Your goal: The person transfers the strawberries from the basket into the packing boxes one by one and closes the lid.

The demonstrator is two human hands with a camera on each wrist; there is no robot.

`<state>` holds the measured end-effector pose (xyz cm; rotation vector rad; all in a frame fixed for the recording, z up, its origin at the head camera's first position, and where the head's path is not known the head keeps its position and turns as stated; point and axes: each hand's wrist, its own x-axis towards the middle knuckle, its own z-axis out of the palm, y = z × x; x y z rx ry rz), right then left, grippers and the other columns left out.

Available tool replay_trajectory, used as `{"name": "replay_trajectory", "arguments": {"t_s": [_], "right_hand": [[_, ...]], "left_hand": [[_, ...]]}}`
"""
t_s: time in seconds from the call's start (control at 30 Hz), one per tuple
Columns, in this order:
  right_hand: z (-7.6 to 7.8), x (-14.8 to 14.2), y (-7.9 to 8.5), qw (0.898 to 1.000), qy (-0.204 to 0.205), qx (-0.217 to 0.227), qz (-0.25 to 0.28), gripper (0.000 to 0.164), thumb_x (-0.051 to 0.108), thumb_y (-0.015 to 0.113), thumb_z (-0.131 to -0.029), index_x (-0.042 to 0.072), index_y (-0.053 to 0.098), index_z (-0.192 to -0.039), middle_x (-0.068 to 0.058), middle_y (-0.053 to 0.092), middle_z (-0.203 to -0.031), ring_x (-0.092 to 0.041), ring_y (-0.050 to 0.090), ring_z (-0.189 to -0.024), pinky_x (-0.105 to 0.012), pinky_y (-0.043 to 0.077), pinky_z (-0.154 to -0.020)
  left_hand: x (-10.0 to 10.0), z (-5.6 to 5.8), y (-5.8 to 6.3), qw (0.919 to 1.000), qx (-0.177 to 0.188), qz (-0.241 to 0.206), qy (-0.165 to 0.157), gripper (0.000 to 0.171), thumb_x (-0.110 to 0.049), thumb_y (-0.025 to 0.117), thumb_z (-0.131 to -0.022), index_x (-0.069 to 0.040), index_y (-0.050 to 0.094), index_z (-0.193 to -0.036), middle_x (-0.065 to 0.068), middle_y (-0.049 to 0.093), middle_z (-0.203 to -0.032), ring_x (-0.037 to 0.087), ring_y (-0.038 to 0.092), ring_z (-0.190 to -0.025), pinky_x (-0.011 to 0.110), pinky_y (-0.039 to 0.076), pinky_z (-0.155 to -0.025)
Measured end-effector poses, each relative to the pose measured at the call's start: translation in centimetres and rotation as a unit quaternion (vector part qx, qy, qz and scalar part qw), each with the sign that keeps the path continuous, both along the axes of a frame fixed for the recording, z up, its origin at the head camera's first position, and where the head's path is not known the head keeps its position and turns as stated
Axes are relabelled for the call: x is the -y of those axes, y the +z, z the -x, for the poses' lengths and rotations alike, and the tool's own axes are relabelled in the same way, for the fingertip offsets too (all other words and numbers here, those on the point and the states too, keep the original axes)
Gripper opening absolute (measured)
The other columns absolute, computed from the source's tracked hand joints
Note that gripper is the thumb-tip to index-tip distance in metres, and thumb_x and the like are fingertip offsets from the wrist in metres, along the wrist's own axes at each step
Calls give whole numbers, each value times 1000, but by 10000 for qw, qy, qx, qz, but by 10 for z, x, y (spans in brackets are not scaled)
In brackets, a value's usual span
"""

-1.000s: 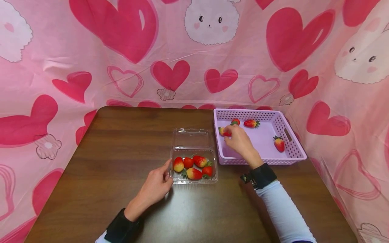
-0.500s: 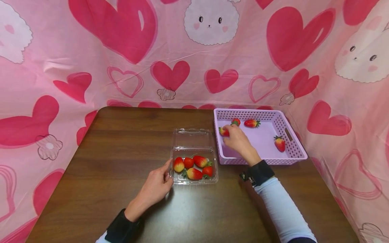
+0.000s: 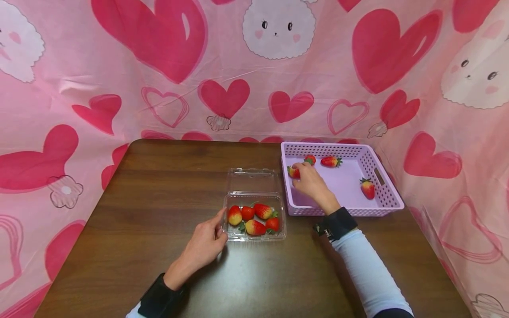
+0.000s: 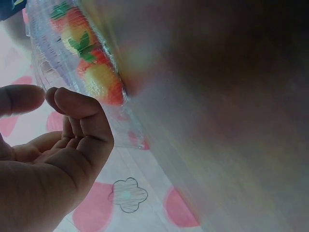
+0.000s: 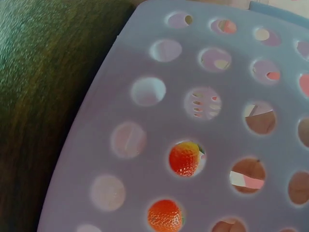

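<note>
In the head view a clear plastic clamshell box (image 3: 254, 238) stands with its lid folded back, and several strawberries (image 3: 255, 227) lie inside. My left hand (image 3: 203, 240) holds the box by its left wall, thumb and forefinger bent at the edge; the left wrist view shows these fingers (image 4: 79, 104) beside the clear wall. Over the left part of a lilac basket (image 3: 342, 212), my right hand (image 3: 312, 182) curls its thumb and fingers round a red-and-yellow strawberry (image 3: 293, 172), partly covering it. Through the basket's holes, the right wrist view shows a strawberry (image 5: 184, 159) and bits of the hand.
More strawberries lie in the basket: one (image 3: 310, 159) just behind the right hand, another (image 3: 331, 161) near the back wall, and one (image 3: 367, 188) at the right. Box and basket stand side by side on a brown wooden table (image 3: 159, 185). A pink heart-patterned cloth (image 3: 254, 70) hangs behind.
The right hand's fingers have shifted slightly left and closed in over the strawberry at the basket's left. The left hand and the box have stayed in place.
</note>
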<state>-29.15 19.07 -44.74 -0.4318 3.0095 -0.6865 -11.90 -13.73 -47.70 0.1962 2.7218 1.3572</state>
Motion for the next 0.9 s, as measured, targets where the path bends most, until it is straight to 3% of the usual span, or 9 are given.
{"name": "replay_trajectory", "arguments": {"t_s": [0.23, 0.5, 0.9], "right_hand": [[4, -1, -5, 9998, 181, -39, -34, 54, 4, 71, -88, -12, 57, -139, -34, 54, -140, -52, 53, -131, -60, 40, -111], [7, -3, -9, 9989, 413, -191, -129, 48, 3, 70, -86, -11, 61, -132, -32, 63, -126, -49, 60, -120, -59, 48, -102], [10, -3, -9, 9992, 208, 136, -321, 42, -1, 72, -85, -6, 65, -126, -27, 64, -114, -43, 60, -110, -57, 48, -99]], "left_hand": [[0, 0, -2, 10000, -76, 40, -42, 69, -1, 65, -91, 2, 45, -157, -2, 46, -67, 13, 43, -56, 26, 36, -50], [0, 1, -3, 10000, -71, -9, -41, 70, -1, 65, -92, 0, 44, -158, -2, 46, -66, 14, 44, -55, 26, 37, -50], [0, 1, -3, 9998, -170, 67, -54, 68, 0, 65, -91, 2, 46, -157, -3, 46, -66, 13, 41, -54, 26, 35, -49]]}}
